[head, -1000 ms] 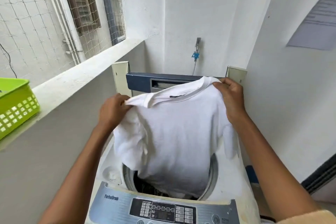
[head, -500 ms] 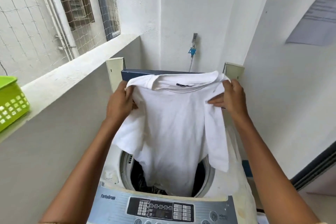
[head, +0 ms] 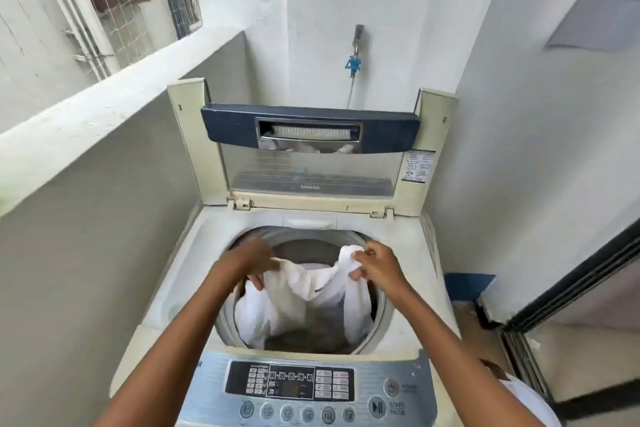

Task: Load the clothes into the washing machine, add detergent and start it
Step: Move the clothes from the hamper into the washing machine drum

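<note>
A white T-shirt [head: 294, 291] hangs down into the drum of the top-loading washing machine [head: 207, 246], over darker clothes at the bottom. My left hand [head: 251, 262] grips the shirt's left shoulder just inside the drum opening. My right hand [head: 375, 265] pinches the shirt's right shoulder at the drum's right rim. The machine's lid [head: 311, 156] stands upright at the back. The control panel [head: 291, 385] with its start/pause button [head: 376, 407] lies at the front, below my forearms.
A grey parapet wall with a white ledge [head: 104, 114] runs along the left. A water tap [head: 356, 42] with a blue fitting sits on the back wall above the lid. A sliding door frame [head: 571, 295] and a blue object [head: 467, 284] are on the right.
Both hands have dropped from chest height above the machine down to the drum opening, lowering the white T-shirt into the drum. The lid, hidden behind the shirt before, now shows.
</note>
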The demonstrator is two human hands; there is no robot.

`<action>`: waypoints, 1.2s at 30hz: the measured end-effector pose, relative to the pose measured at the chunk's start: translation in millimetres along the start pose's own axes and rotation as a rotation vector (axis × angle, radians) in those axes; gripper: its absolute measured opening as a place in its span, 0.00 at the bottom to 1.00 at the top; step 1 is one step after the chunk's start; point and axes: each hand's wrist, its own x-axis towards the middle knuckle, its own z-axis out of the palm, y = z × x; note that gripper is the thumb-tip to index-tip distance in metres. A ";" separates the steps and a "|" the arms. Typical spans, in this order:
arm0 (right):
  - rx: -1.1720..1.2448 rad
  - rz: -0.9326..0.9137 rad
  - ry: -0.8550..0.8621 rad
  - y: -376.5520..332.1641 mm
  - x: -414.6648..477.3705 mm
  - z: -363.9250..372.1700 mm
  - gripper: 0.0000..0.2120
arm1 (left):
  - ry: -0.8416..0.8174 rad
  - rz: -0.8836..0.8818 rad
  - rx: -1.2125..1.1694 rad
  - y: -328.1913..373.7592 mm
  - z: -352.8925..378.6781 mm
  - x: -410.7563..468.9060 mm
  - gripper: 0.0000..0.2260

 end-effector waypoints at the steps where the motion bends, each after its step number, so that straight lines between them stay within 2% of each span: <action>1: -0.002 0.040 -0.057 1.9 -1.0 0.3 0.07 | 0.029 0.001 0.048 0.8 6.4 5.4 0.09; 2: -0.008 0.080 -0.110 5.3 -2.4 -0.1 0.03 | 0.074 0.000 0.093 0.5 13.1 11.4 0.13; 4: -0.036 0.160 -0.183 17.0 -3.9 -4.5 0.14 | 0.111 0.007 0.133 5.1 26.8 16.4 0.19; 7: 0.075 0.192 -0.200 25.5 -14.0 -19.0 0.05 | 0.073 0.058 0.149 23.1 42.7 23.9 0.18; 11: 0.196 0.133 -0.170 40.6 -22.2 -59.5 0.06 | 0.089 0.261 0.016 87.2 52.2 25.4 0.13; 15: 0.410 0.125 0.023 75.2 -32.6 -116.3 0.06 | 0.050 0.460 -0.088 181.5 78.2 11.5 0.10; 19: 0.512 0.242 0.229 152.7 -55.7 -174.9 0.09 | -0.121 0.547 -0.073 269.5 138.2 3.2 0.11; 23: 0.548 0.551 0.449 261.8 -90.3 -216.5 0.10 | -0.293 0.447 -0.134 334.9 229.4 19.8 0.12; 25: 0.577 0.734 0.488 322.0 -108.2 -223.5 0.07 | -0.436 0.348 -0.161 348.5 281.1 30.6 0.09; 28: 0.564 0.949 0.416 405.8 -129.4 -212.2 0.08 | -0.609 0.120 -0.218 344.7 359.2 53.7 0.08; 31: 0.464 1.065 0.293 478.4 -128.8 -196.8 0.09 | -0.598 -0.064 -0.203 333.6 426.9 87.9 0.09; 33: 0.277 1.085 0.232 531.7 -120.0 -190.7 0.04 | -0.596 -0.099 -0.184 326.9 470.4 113.0 0.06; 34: 0.185 1.077 0.193 557.4 -113.9 -188.6 0.05 | -0.598 -0.103 -0.171 324.0 489.8 124.8 0.06; 36: 0.040 1.044 0.121 599.8 -100.0 -183.4 0.14 | -0.613 -0.129 -0.152 314.5 530.4 150.4 0.10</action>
